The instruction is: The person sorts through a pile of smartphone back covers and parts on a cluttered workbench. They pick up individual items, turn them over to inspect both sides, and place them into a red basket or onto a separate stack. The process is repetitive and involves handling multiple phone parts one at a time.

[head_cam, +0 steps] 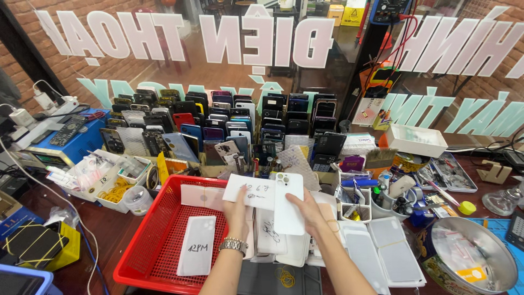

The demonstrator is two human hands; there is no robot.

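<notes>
Head view only. Left hand [236, 210], watch [233, 246] on the wrist, with fingers pinched on a white paper sleeve [250, 193] marked in pen, lifted just above the right edge of the red basket [158, 246]. Right hand [307, 210] with fingers closed around the lower part of a white phone back cover [288, 203], camera cut-outs up at its top left, held upright and touching the sleeve's right end. Below both hands, a loose pile of more white covers [273, 237] and sleeves on the bench [103, 235]; to the right, clear sleeved covers [382, 254] laid flat. Inside the basket, another labelled sleeve [197, 246] lying flat near the bottom, one more by the far wall. Behind, rows of phones [218, 125] stood on end; to the left, a white tray [109, 186] with rubber bands; to the right, a round metal tin [469, 257].

Best handled, by the look of it, with grip kept on the cover's edges, off the glossy face; sleeve mouth spread wide with the left thumb; cover matched to the sleeve's marking and fed in bottom end first, straight, without catching the camera corner; both held low over the pile in case of a slip.
</notes>
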